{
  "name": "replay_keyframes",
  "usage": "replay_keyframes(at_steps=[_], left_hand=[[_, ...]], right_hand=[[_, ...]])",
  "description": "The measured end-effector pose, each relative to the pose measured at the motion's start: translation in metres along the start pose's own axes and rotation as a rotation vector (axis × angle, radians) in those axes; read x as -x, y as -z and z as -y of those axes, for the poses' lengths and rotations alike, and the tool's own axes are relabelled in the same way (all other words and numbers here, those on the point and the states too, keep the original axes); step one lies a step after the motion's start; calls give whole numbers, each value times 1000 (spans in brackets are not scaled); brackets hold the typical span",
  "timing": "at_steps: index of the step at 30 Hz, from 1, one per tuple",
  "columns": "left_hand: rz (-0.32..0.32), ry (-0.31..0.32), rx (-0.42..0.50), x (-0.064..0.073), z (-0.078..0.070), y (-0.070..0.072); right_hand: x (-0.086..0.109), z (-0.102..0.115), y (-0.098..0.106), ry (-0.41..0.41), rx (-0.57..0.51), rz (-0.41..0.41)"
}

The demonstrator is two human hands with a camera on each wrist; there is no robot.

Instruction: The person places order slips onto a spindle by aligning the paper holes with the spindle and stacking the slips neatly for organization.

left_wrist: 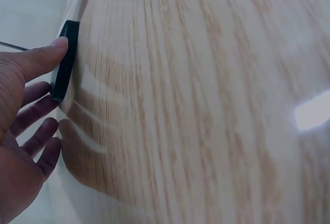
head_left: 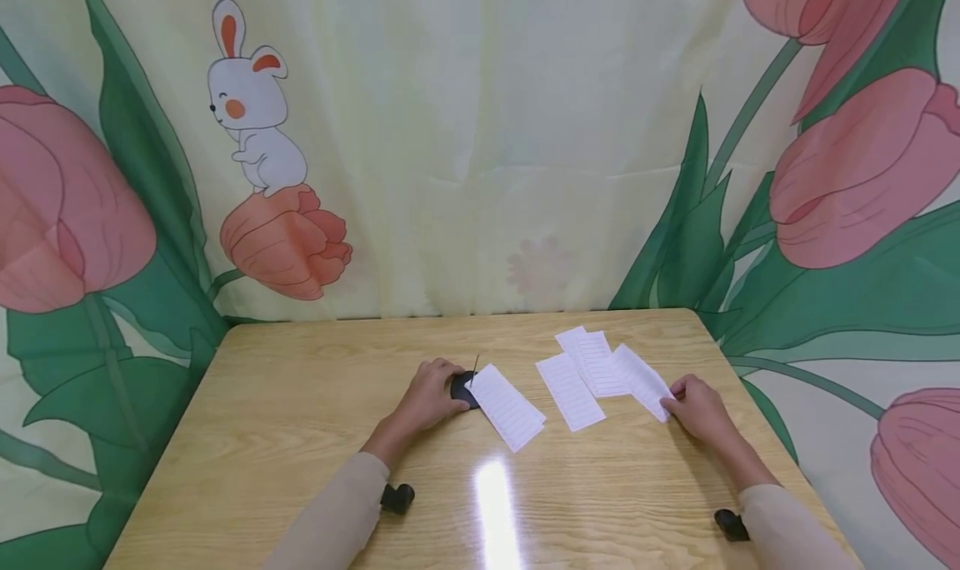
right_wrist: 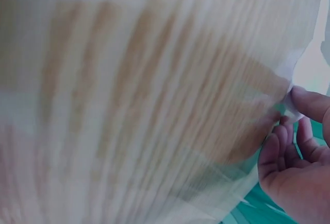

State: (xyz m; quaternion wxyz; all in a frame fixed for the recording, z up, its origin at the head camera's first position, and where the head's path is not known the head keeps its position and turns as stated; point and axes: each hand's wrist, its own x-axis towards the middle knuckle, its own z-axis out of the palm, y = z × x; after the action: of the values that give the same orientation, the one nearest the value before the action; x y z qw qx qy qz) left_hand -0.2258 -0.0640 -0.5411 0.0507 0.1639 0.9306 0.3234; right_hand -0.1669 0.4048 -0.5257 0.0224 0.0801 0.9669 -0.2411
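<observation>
Nearer the viewer than the black bill spike [head_left: 462,388], two beige sleeves [head_left: 337,503] reach over the wood-grain surface [head_left: 300,412], with small black devices [head_left: 397,498] at the wrists. Directly at the spike's left edge, the left hand [head_left: 427,395] pinches its base between thumb and fingers. Against the spike's right side lie overlapping lined slips [head_left: 506,407], their upper corner by the upright needle [head_left: 476,367]; whether it pierces them is too small to tell. Well to the spike's right, the right hand [head_left: 701,407] pinches the lower end of another slip [head_left: 640,376]. Between that slip and the spike, more lined slips [head_left: 571,392] lie, some overlapping. Beyond the spike hangs a curtain [head_left: 420,137] printed with pink tulips [head_left: 862,170] and a white rabbit [head_left: 273,157].
</observation>
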Motion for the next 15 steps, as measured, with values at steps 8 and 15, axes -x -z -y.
replay_keyframes(at_steps=[8,15], left_hand=[[2,-6,-1,0,2,-1],[-3,0,16,0,-2,0]], right_hand=[[-3,1,0,-33,-27,26],[-4,-1,3,-28,0,28]])
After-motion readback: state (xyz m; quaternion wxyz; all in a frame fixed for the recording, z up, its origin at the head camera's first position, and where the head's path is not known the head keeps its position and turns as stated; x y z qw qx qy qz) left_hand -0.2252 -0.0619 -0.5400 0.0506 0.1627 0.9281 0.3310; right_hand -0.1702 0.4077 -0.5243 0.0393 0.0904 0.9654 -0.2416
